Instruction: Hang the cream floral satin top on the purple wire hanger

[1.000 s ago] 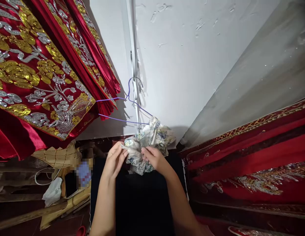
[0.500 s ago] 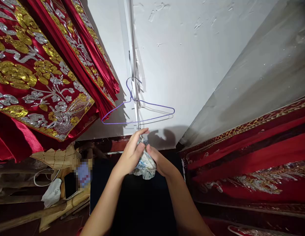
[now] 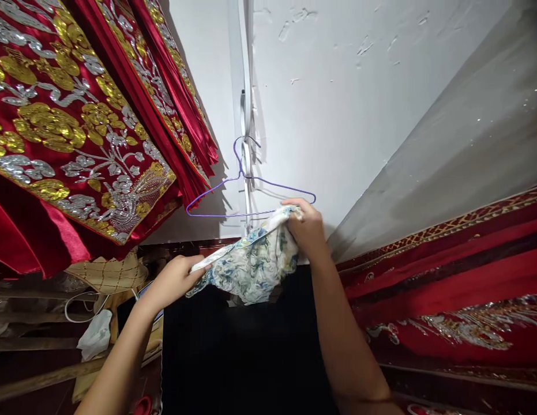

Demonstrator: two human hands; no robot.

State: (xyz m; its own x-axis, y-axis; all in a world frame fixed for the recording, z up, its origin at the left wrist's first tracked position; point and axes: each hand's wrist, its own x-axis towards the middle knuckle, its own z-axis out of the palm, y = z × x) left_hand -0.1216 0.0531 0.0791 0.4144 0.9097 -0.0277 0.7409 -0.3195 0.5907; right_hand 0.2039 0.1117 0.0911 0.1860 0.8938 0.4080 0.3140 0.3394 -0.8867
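A crumpled white, blue and green floral garment point(image 3: 251, 268) is stretched between my two hands, its pale top edge slanting up to the right. My left hand point(image 3: 175, 279) pinches the lower left end of that edge between thumb and fingers. At the upper right end, my right hand point(image 3: 309, 225) grips the bunched fabric, close to the right corner of a purple wire hanger point(image 3: 216, 216). The hanger hangs by its hook from a white metal upright against the wall, with no clothing on it. The garment covers a little of its lower bar.
Red cloths with gold and silver sequins point(image 3: 52, 127) hang at the left. More red embroidered fabric point(image 3: 458, 276) lies at the right. At lower left are wooden rails, a woven tan piece point(image 3: 108, 271), a white plastic bag point(image 3: 95, 334) and a white cable.
My hands have moved apart, the left down and left, the right up and right. The garment, bunched between them before, is now spread out. The view has shifted slightly.
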